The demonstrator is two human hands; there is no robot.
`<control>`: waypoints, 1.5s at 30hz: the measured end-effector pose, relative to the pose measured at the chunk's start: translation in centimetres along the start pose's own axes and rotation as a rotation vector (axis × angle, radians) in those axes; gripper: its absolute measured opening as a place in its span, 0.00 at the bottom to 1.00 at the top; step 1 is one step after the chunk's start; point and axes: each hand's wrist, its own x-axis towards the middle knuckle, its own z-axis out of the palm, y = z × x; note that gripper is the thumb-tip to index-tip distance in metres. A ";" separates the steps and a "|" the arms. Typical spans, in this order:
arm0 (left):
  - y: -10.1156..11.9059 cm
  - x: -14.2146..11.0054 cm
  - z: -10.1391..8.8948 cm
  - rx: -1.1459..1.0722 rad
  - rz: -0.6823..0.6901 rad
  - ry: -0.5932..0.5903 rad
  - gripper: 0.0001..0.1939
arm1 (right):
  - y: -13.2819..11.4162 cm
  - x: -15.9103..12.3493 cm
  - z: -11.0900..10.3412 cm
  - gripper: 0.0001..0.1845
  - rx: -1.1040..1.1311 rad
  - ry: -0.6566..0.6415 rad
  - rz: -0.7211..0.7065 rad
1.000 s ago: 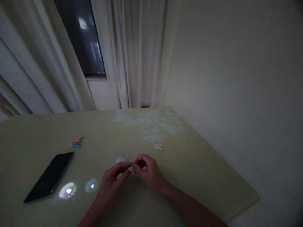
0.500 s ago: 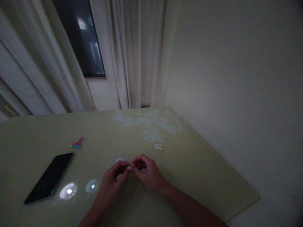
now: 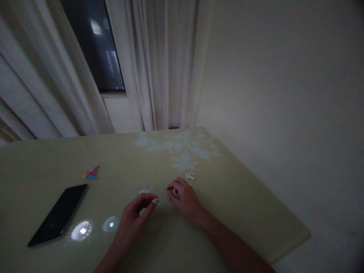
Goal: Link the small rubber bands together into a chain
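My left hand point(image 3: 136, 212) pinches a small white piece point(image 3: 155, 201) between thumb and forefinger; its exact kind is too small to tell. To its right, and apart from it, my right hand point(image 3: 184, 199) has its thumb and fingertips drawn together over the table. What is between those fingertips, if anything, I cannot make out. Just behind my left hand lies a small clear plastic case point(image 3: 146, 188) with something white in it. A few tiny white pieces point(image 3: 190, 176) lie beyond my right hand.
A dark-screened tablet point(image 3: 58, 216) lies at the left of the glossy table point(image 3: 227, 220). Behind it sits a little heap of bright coloured pieces point(image 3: 91, 173). The table's right edge slants beside a pale wall point(image 3: 284, 113), and curtains point(image 3: 167, 68) hang behind.
My hands were together at the white piece. My right hand has drawn away to the right and slightly back, now covering a small greenish ring-shaped piece seen before. My left hand has barely moved.
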 end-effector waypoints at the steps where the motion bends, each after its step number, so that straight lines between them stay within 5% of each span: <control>1: 0.0 0.0 0.0 0.007 -0.001 -0.011 0.14 | -0.3 -0.1 0.0 0.04 0.052 -0.010 -0.006; 6: 0.3 -0.1 -0.2 -0.027 -0.029 -0.014 0.16 | -2.0 -1.0 0.8 0.09 0.266 -0.061 -0.066; 17: 0.5 -0.2 0.3 -0.070 -0.134 0.035 0.21 | -1.2 -1.2 1.9 0.16 0.267 0.046 -0.111; 29: 0.5 0.0 0.5 -0.117 -0.066 -0.048 0.22 | -1.6 -1.0 2.4 0.01 0.196 0.068 -0.026; 36: -1.4 1.6 -2.4 0.447 0.113 0.263 0.24 | -0.3 -0.5 2.5 0.07 0.156 0.112 -0.012; 40: -3.2 2.0 -2.5 0.604 0.164 0.161 0.38 | 0.2 -0.2 2.6 0.10 0.063 0.105 -0.023; 45: -3.9 1.1 -0.6 0.539 0.238 0.010 0.33 | 0.8 0.0 2.7 0.08 -0.100 0.053 -0.095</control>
